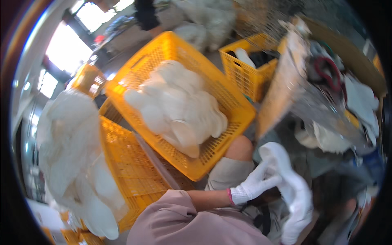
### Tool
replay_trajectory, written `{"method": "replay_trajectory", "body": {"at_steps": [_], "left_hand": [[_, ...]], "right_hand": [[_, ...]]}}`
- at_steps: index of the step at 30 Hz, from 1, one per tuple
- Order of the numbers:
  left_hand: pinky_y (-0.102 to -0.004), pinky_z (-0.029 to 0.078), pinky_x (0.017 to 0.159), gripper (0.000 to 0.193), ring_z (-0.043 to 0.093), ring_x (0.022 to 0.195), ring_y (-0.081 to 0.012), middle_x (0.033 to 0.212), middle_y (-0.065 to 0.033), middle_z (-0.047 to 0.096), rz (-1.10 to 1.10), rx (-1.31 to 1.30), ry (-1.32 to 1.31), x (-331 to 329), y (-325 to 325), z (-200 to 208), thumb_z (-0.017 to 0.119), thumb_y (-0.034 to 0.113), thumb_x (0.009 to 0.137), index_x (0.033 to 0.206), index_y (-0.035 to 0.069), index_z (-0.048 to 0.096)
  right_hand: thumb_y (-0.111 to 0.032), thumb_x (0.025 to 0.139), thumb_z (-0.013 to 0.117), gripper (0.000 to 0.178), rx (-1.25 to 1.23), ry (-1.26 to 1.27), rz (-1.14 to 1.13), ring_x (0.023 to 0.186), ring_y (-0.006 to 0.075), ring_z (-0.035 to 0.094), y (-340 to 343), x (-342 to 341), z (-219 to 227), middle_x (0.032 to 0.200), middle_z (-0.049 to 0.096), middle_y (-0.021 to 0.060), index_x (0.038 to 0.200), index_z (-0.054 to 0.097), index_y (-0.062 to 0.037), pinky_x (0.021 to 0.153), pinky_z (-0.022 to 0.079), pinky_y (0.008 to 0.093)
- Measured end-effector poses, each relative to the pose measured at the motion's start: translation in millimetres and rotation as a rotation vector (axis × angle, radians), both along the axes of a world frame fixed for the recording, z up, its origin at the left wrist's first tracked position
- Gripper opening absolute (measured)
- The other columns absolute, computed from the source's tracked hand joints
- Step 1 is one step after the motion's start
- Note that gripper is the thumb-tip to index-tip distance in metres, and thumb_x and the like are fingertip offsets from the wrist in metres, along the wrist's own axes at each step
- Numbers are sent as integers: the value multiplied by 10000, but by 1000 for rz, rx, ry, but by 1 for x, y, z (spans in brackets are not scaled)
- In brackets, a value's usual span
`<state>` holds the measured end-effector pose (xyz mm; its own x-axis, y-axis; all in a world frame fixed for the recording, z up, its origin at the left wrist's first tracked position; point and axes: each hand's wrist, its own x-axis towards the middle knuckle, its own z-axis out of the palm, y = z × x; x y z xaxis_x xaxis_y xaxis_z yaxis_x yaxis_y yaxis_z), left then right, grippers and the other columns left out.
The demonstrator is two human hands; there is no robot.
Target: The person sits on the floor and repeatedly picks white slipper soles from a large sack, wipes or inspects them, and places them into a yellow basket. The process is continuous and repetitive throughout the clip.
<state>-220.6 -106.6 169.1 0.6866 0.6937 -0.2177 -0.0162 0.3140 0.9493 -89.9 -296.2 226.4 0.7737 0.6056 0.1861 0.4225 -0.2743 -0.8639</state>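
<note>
My left hand [259, 180], in a white knit glove with a pink cuff edge, reaches right across my lap. Its thumb and fingers close on a long, curved white piece [281, 161] that looks soft; its exact kind is unclear. Lower down, the white of that piece runs into what looks like my gloved right hand [293, 228] near the bottom edge. Blur hides where one ends and the other begins, and its fingers cannot be made out. Left of my hands, a tilted yellow crate [241, 108] holds a heap of translucent white, sole-shaped pieces [175, 102].
Another yellow crate [134, 163] stands at the left beside a bulging clear plastic bag [67, 134] of similar pieces. A small yellow basket [249, 79] with black and white pieces is farther back. On the right, an open cardboard box [281, 77] holds mixed scraps. A bare knee [241, 148] touches the tilted crate.
</note>
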Motion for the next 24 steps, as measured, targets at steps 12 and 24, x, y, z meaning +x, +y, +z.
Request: {"method": "replay_trajectory", "body": {"at_steps": [12,24], "left_hand": [[-358,587,933,393,716,1044,-214,1169,-79,739,-86,-423,-217,203,-56,-50,743,200,1021,1336,-17,656],[-375,518,1005,771,685,1191,-245,1333,-96,724,-246,244,724,197,123,-124,763,536,945,1482,7,604]], "right_hand": [[-202,1116,575,447,182,307,-359,943,258,777,-16,16,-3,1164,719,226,1410,501,127,747,620,342],[-200,654,886,365,-271,-811,74,903,416,675,82,182,-54,958,656,194,881,649,-42,740,556,535]]}}
